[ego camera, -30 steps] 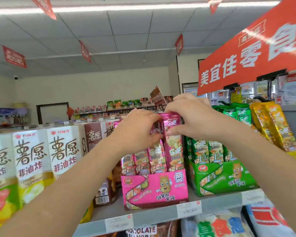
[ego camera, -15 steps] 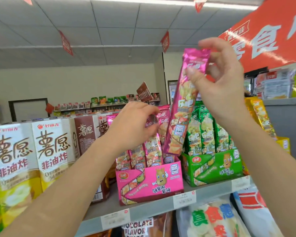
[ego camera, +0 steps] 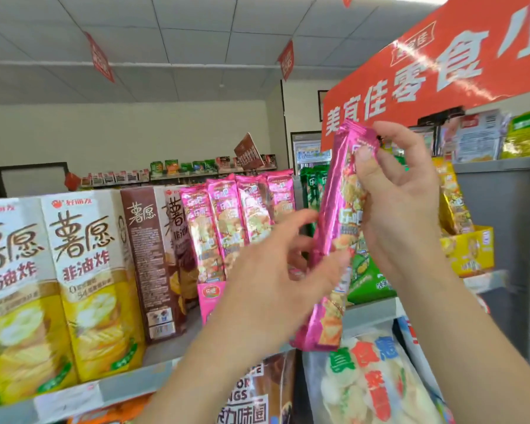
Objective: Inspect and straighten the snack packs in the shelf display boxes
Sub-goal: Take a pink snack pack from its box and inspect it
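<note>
My right hand [ego camera: 401, 206] grips a long pink snack pack [ego camera: 338, 228], held almost upright in front of the shelf, thumb across its upper part. My left hand [ego camera: 276, 276] is at the pack's lower half, fingers spread and blurred, the thumb touching the wrapper. Behind my left hand several more pink packs [ego camera: 236, 215] stand in the pink display box [ego camera: 210, 296], mostly hidden. The green display box [ego camera: 371, 280] with green packs sits to its right, partly covered by the held pack.
Tall yellow and brown snack cartons [ego camera: 86, 280] stand at the left on the grey shelf [ego camera: 129, 390]. A yellow display box [ego camera: 471, 252] is at the right. Bagged snacks [ego camera: 367, 381] hang below. A red sign [ego camera: 441, 65] runs overhead.
My right hand lifted one pink pack out of the pink box and brought it lower and closer. My left hand left the packs in the box and came to the held pack's lower half.
</note>
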The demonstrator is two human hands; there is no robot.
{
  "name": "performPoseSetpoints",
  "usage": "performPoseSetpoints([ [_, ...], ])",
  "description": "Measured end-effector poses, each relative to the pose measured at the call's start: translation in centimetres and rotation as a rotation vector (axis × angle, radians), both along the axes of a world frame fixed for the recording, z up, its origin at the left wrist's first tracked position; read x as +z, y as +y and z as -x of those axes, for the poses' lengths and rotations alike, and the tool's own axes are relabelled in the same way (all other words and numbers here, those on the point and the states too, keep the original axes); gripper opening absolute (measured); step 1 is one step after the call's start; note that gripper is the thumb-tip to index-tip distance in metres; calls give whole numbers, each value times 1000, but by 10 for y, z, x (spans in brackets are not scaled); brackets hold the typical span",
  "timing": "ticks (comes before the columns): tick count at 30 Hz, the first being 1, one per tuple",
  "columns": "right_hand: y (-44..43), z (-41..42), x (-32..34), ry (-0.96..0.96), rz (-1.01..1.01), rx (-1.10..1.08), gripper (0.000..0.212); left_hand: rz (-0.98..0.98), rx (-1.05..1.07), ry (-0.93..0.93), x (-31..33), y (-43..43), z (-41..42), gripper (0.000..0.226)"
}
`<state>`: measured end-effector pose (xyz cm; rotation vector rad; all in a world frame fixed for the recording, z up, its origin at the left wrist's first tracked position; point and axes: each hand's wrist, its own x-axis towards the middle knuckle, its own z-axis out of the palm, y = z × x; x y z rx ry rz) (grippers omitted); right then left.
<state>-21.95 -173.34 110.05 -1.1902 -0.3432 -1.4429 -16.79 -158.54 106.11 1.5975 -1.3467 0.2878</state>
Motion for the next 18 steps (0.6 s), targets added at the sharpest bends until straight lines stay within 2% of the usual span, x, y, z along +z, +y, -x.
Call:
performPoseSetpoints([
  [3, 8, 3, -14, 61, -24, 9, 31, 79, 2, 118, -28, -2, 9, 53],
  [5, 12, 7, -25, 194, 39, 15, 32, 157, 18, 163, -42, -2, 13, 59],
  [9, 28, 21, -66, 464, 212, -7, 29, 255, 129, 113, -61, 2, 19, 63],
  [11, 40, 26, -87, 495, 257, 49, 37, 276, 162, 96, -69, 4, 20, 64],
  [14, 48, 31, -113, 482, 195, 69, 44, 225, 113, 144, -86, 8, 24, 68],
  [16, 47, 37, -121, 499, 206, 92, 44, 176, 19, 210, -97, 15, 23, 62],
  [18, 44, 45, -128, 542, 285, 99, 41, 182, -63, 275, -102, 23, 20, 45],
])
